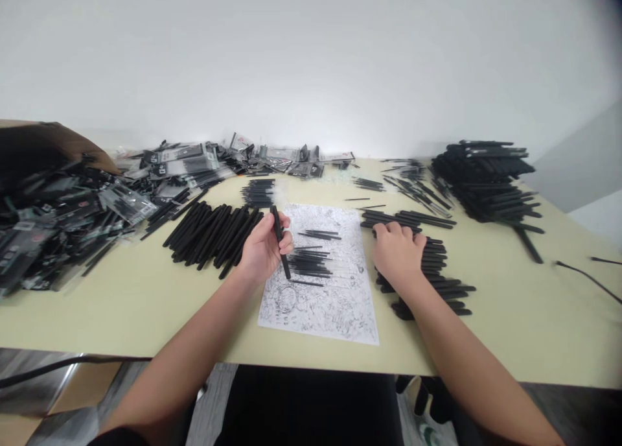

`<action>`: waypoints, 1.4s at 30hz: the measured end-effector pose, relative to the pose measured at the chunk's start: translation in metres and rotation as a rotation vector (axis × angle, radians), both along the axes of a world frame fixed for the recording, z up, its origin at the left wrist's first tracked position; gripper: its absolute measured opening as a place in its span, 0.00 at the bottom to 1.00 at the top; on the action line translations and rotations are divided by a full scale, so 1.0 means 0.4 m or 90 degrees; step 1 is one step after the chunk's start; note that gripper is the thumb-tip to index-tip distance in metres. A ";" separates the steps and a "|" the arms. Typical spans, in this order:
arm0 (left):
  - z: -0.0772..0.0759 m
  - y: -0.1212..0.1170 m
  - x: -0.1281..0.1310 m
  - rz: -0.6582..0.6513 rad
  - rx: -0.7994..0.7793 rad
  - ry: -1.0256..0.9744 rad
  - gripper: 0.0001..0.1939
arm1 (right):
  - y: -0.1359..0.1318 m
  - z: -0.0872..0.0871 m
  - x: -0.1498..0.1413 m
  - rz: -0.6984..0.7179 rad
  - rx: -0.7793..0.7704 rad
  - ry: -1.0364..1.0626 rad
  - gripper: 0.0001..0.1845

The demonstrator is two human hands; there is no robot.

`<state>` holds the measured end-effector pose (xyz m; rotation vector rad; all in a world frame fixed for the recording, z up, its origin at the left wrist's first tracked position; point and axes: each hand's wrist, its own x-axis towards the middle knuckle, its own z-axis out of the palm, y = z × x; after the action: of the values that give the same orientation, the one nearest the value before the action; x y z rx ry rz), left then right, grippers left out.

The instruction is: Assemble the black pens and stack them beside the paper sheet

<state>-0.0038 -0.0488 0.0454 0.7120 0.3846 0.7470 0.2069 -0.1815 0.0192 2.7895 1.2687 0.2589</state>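
My left hand point(265, 246) is closed around a black pen point(278, 235), which it holds up nearly vertical over the left edge of a scribbled white sheet point(315, 319). Several thin black pen refills point(311, 262) lie in a cluster on that sheet. Just left of my left hand is a row of thick black pens point(208, 238). My right hand point(398, 248) rests knuckles up on a pile of black pens point(432, 284) at the sheet's right side. Its fingers are curled down and their tips are hidden, so what they grip does not show.
Clear plastic packets point(179, 161) with black contents are heaped at the back left, by a brown box point(58, 144). A tall stack of black pens point(486, 174) stands at the back right. More refills point(257, 192) lie behind the sheet. A thin cable point(587, 279) crosses the right edge.
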 end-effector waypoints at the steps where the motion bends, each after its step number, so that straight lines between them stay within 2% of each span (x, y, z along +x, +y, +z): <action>1: 0.000 0.000 0.000 0.002 0.003 0.001 0.11 | 0.000 0.000 0.000 0.001 0.002 0.003 0.22; 7: 0.003 -0.001 -0.001 0.025 0.004 0.013 0.20 | 0.000 -0.005 0.000 0.013 0.018 0.000 0.22; 14: 0.005 0.001 0.006 0.029 -0.033 0.032 0.19 | 0.000 -0.010 0.004 0.020 0.021 -0.003 0.22; 22: -0.010 0.007 0.010 0.108 -0.003 0.059 0.22 | 0.000 -0.009 0.006 0.024 0.022 0.009 0.23; 26: -0.012 0.010 0.009 0.173 0.013 0.060 0.19 | 0.000 -0.009 0.005 0.033 0.028 0.002 0.23; 31: -0.010 0.016 0.007 0.190 0.015 0.049 0.12 | 0.000 -0.013 0.010 0.032 0.055 -0.007 0.24; 38: -0.011 0.018 0.013 0.176 -0.022 0.063 0.17 | 0.000 -0.019 0.020 0.051 0.120 -0.001 0.25; 42: -0.013 0.018 0.011 0.203 -0.009 0.067 0.08 | -0.001 -0.012 0.018 0.066 0.173 -0.002 0.26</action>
<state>0.0006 -0.0418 0.0402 0.6864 0.6074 1.0083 0.2139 -0.1820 0.0144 2.9425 1.4831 0.4749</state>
